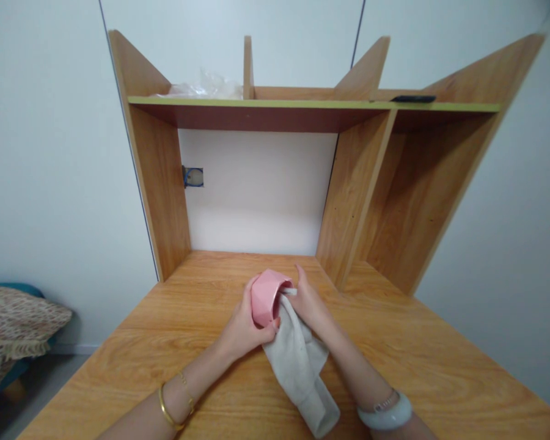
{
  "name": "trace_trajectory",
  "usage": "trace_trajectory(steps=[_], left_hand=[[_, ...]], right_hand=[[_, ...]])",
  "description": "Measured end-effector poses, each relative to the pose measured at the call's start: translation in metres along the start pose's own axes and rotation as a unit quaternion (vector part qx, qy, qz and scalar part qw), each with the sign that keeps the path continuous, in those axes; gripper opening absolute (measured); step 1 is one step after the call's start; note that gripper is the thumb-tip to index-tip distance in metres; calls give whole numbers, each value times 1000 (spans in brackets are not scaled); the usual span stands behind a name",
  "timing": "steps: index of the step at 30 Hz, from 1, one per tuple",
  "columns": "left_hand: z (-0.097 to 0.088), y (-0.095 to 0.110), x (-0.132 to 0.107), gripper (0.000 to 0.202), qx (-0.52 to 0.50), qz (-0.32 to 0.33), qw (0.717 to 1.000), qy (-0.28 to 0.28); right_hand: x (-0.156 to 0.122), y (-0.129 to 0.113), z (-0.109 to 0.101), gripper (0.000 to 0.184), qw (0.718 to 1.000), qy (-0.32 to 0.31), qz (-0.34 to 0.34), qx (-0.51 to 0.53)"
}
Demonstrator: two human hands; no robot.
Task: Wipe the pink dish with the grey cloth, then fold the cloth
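A pink faceted cup (266,296) is tipped on its side just above the wooden desk (174,318). My left hand (242,330) is wrapped round its body from the left. My right hand (309,305) pinches a grey-white cloth (297,366) and presses part of it into the cup's mouth. The cloth trails down over the desk toward me, between my forearms.
A wooden hutch stands at the back of the desk with upright dividers (348,195) and a shelf (311,105). Crumpled clear plastic (201,88) and a dark flat object (413,98) lie on the shelf. A patterned blanket (13,324) sits at the lower left, off the desk.
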State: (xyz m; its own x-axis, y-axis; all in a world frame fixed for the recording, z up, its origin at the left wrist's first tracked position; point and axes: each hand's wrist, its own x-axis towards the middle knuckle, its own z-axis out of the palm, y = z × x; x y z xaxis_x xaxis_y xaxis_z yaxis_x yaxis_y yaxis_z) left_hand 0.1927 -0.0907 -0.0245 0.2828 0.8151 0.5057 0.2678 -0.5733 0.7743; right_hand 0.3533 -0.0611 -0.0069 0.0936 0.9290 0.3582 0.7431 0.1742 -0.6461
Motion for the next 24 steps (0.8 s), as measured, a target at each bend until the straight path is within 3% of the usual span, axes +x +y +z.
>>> trace_trajectory(steps=[4, 10, 16, 21, 24], left_hand=[[0, 2, 0, 81, -5, -8, 1000, -21], [-5, 0, 0, 82, -28, -2, 998, -50], [-13, -7, 6, 81, -37, -24, 999, -32], [-13, -12, 13, 82, -200, -87, 976, -27], [-7, -12, 12, 89, -239, -75, 968, -18]], right_hand=[[-4, -5, -14, 73, 993, 38, -60, -97], [-5, -4, -21, 74, 958, 55, -225, -171], [-7, -4, -17, 69, 980, 46, -156, -118], [-4, -3, -15, 62, 994, 80, -72, -17], [1, 1, -10, 58, 990, 107, -45, 84]])
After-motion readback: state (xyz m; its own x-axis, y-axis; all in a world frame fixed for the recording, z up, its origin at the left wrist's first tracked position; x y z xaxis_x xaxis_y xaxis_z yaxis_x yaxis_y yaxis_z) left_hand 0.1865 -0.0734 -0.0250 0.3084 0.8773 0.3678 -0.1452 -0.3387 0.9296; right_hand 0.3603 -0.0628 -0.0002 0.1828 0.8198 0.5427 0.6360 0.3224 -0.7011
